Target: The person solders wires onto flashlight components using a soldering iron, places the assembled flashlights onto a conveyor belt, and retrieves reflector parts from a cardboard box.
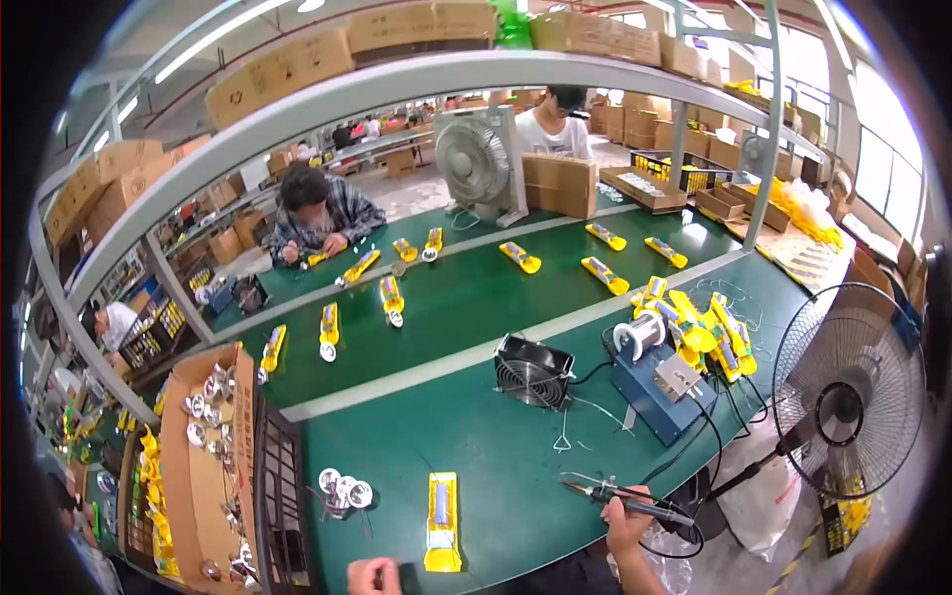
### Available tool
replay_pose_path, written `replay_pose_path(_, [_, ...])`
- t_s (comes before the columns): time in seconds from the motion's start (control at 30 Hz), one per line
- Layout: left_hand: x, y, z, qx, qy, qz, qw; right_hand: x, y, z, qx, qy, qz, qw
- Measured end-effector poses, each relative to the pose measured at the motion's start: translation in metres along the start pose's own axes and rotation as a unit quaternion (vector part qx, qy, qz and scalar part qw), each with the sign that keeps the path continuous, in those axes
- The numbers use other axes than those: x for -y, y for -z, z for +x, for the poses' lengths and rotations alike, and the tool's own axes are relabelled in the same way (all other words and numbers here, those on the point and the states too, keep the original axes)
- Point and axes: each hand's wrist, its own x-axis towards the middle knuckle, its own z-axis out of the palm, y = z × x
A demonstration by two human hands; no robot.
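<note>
Your right hand [625, 526] grips a soldering iron [666, 512], its fingers closed around the handle and its tip pointing left over the green table [496, 456]; your left hand [373, 577] is at the lower edge, its fingers curled in, though you cannot tell from this view whether they pinch anything; just to the right of that hand lies a yellow plastic housing [442, 550], lengthwise toward you on the table, with a blue cylindrical cell [441, 504] inside it; the iron's tip is apart from the housing; to the housing's left sits a small cluster of silver reflector cups [345, 490]; beyond the iron stand a small black fan [534, 372] and a blue soldering station [656, 397], with a spool of solder wire [640, 335] on the station; a heap of yellow housings [729, 342] lies just behind it; on your left, a cardboard box [188, 496] holds more reflectors, and on the far right stands a round pedestal fan [843, 397].
</note>
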Motion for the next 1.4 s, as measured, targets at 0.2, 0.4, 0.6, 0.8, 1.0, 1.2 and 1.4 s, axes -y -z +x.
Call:
replay_pose_path(0.2, [-0.008,-0.034,-0.015,-0.011,0.009,-0.013,1.000,0.010,-0.004,-0.005,-0.005,-0.098,-0.006,0.995])
replay_pose_path(0.4, [0.000,-0.037,-0.014,-0.035,0.021,-0.011,0.999,0.016,-0.021,-0.033,0.051,-0.035,0.021,0.998])
replay_pose_path(0.6, [-0.001,-0.037,-0.013,-0.038,0.066,-0.021,0.997,0.012,-0.064,-0.046,0.154,0.162,-0.161,0.961])
replay_pose_path(0.8, [0.002,-0.041,-0.012,-0.047,0.089,0.000,0.995,0.009,-0.106,-0.047,0.203,0.128,-0.213,0.947])
replay_pose_path(1.0, [0.005,-0.043,-0.010,-0.048,0.099,0.000,0.994,0.005,-0.117,-0.051,0.194,0.101,-0.247,0.944])
replay_pose_path(1.2, [0.006,-0.044,-0.010,-0.040,0.103,0.005,0.994,0.009,-0.108,-0.051,0.227,0.058,-0.305,0.923])
replay_pose_path(1.4, [0.006,-0.044,-0.011,-0.032,0.095,0.011,0.995,0.008,-0.099,-0.052,0.278,0.032,-0.298,0.913])
